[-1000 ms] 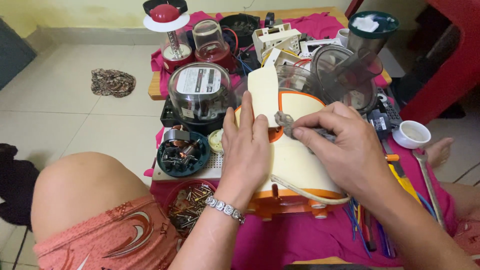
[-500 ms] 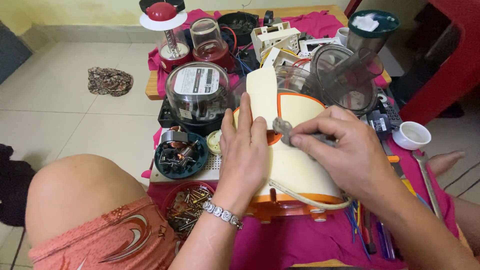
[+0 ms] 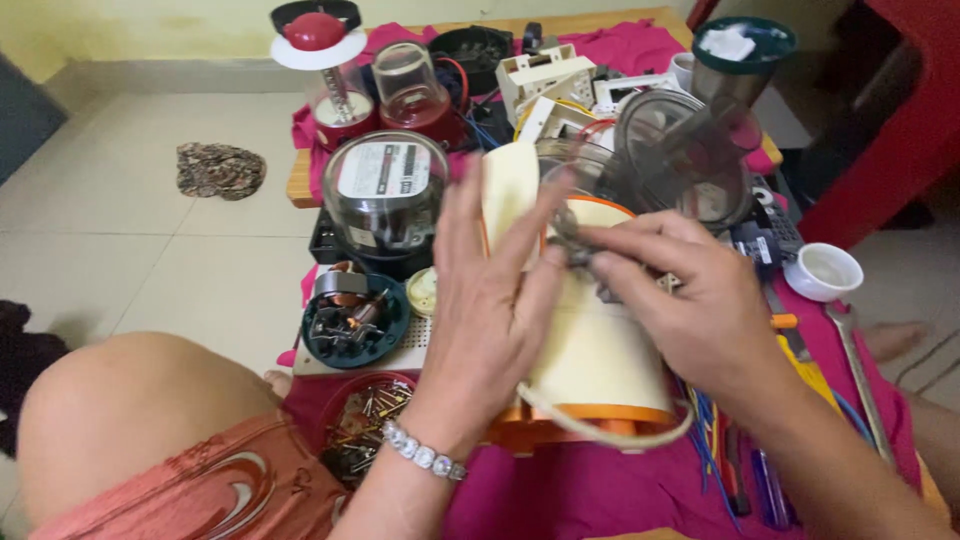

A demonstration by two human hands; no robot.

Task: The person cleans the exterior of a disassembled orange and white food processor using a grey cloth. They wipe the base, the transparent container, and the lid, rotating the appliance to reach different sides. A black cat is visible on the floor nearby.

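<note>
A low work surface draped in a magenta cloth (image 3: 590, 495) lies under both hands, crowded with appliance parts. A cream-and-orange appliance housing (image 3: 600, 360) sits on its side beneath and between the hands. The left hand (image 3: 490, 300) lies flat against the housing's left flank, fingers spread wide and pointing up, a beaded bracelet (image 3: 425, 455) at the wrist. The right hand (image 3: 690, 300) rests on top of the housing, its fingertips (image 3: 600, 262) pinched narrowly around a small dark metal part (image 3: 568, 240), just beside the left hand's fingers; the part is blurred. Just left of the left hand stands a glass-domed meter (image 3: 385, 190), with a teal dish of motor parts (image 3: 352, 322) below it. Right of the right hand sits a white cup (image 3: 822, 272), and a wrench (image 3: 860, 375) lies below it.
</note>
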